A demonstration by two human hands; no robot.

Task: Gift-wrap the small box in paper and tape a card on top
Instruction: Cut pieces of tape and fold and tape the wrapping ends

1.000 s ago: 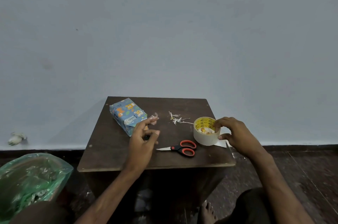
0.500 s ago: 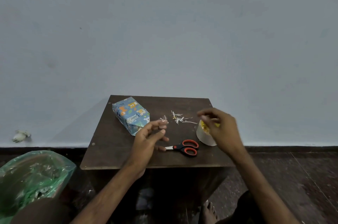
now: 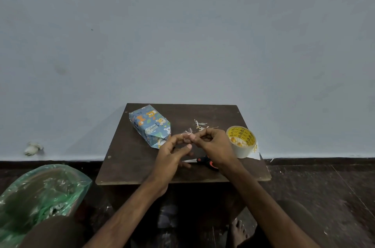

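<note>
Pale blue-grey wall is seen behind a small dark desk (image 3: 142,168) set on a dark floor.

In the head view, a short strip of clear tape (image 3: 189,131) is pinched between the fingertips of the left grip (image 3: 172,156) and the right grip (image 3: 215,146). The two meet above the middle of the desk, both clenched on that strip. The small box (image 3: 149,124), covered in blue animal-print paper, lies on the desk just left of and beyond the left grip. Its near end flap looks loose. A tape roll (image 3: 241,142) stands just right of the right grip, on a white sheet (image 3: 256,155) that may be the card. Scissors (image 3: 204,160) lie under the right grip's wrist, and paper scraps (image 3: 200,124) just beyond both grips.

The strip is judged weightless, limp and sticky, apt to curl onto itself, so it is best held by its ends only. The box is judged light and stiff. It should be steadied by its long sides, since glossy paper may slide.
</note>
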